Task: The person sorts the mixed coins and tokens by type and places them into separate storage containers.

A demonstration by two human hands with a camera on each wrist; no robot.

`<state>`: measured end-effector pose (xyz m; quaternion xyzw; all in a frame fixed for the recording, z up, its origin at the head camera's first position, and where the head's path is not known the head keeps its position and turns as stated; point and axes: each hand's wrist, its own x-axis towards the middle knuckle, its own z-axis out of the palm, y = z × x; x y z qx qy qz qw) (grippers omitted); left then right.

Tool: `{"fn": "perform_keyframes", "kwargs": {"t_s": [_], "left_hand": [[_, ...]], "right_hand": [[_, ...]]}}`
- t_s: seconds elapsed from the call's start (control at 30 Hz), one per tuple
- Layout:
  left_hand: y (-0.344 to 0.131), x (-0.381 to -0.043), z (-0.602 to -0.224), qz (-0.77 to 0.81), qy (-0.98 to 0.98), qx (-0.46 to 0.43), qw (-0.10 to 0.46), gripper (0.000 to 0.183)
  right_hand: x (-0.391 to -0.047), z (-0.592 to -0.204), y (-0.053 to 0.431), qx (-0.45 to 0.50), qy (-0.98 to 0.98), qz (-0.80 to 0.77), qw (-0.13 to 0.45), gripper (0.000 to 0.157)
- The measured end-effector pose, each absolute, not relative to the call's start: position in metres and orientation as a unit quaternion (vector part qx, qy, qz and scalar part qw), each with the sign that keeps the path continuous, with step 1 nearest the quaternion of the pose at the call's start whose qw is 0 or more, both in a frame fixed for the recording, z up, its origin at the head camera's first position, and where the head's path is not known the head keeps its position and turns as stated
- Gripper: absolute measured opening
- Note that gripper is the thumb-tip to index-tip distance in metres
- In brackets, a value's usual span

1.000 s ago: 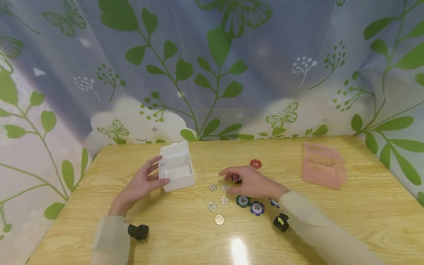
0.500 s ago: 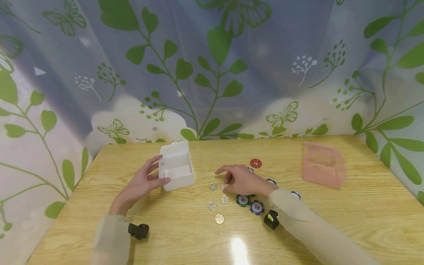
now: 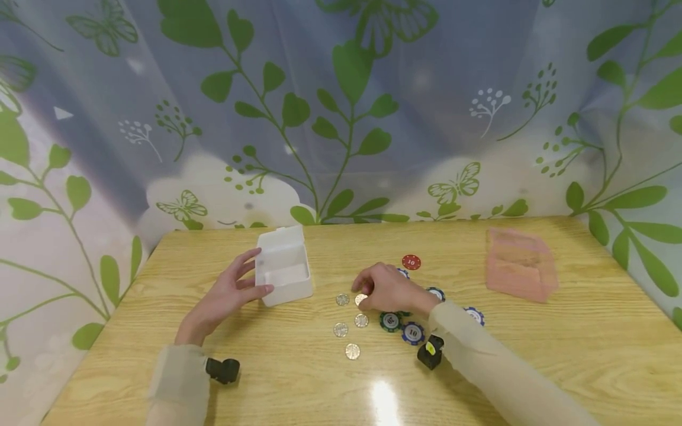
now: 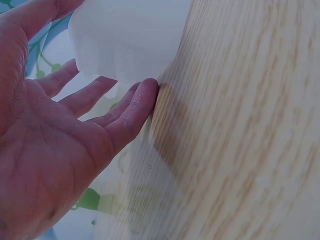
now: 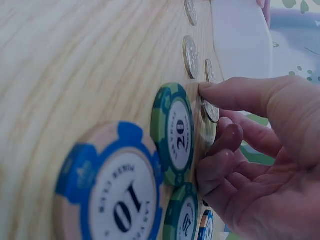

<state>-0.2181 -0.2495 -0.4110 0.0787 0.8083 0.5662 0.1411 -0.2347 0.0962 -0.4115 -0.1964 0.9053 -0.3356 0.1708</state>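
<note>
At the left, an open white plastic box [image 3: 288, 293] stands on the table with its lid tipped back. My left hand [image 3: 226, 296] holds its left side, thumb at the front corner and fingers behind. In the left wrist view, fingertips meet the box wall [image 4: 127, 45] close to the wood. My right hand [image 3: 391, 289] is low over the table, thumb and index finger at a silver coin [image 5: 211, 111], pinching it by the edges. Several more coins lie around, among them a coin [image 3: 342, 300] to the left and a coin [image 3: 352, 351] nearer me.
Poker chips lie under and beside my right hand: a green chip [image 3: 391, 322], a blue chip [image 3: 413, 333] and others partly hidden by the arm. A red chip [image 3: 411, 262] lies farther back. A pink mesh pouch [image 3: 520, 269] rests at the right. A patterned curtain [image 3: 341, 148] hangs behind.
My right hand shifted slightly left, uncovering chips near the wrist, and its extended index finger has curled in toward the thumb at the coin. My left hand and the box stayed still.
</note>
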Motion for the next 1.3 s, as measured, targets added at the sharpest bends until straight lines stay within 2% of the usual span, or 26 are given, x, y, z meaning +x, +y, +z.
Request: {"fn": "perform_keyframes", "kwargs": {"t_s": [0.23,0.6,0.8,1.03,1.3], "left_hand": [[-0.251,-0.218,-0.414,0.569,0.806,0.080,0.142,0.091],[-0.253,-0.217,-0.412,0.567,0.806,0.077,0.153,0.091],[-0.252,-0.218,-0.412,0.571,0.802,0.078,0.157,0.091],[-0.252,-0.218,-0.413,0.571,0.802,0.078,0.157,0.092],[-0.252,-0.218,-0.412,0.581,0.794,0.080,0.158,0.091]], "right_hand": [[-0.234,-0.412,0.098,-0.220,0.906,-0.325,0.160,0.009],[-0.231,-0.414,0.105,-0.243,0.890,-0.353,0.153,0.012],[-0.232,-0.418,0.108,-0.251,0.873,-0.390,0.150,0.008],[-0.234,-0.419,0.113,-0.274,0.857,-0.419,0.118,0.003],[-0.234,-0.417,0.111,-0.245,0.849,-0.456,0.106,0.011]]}}
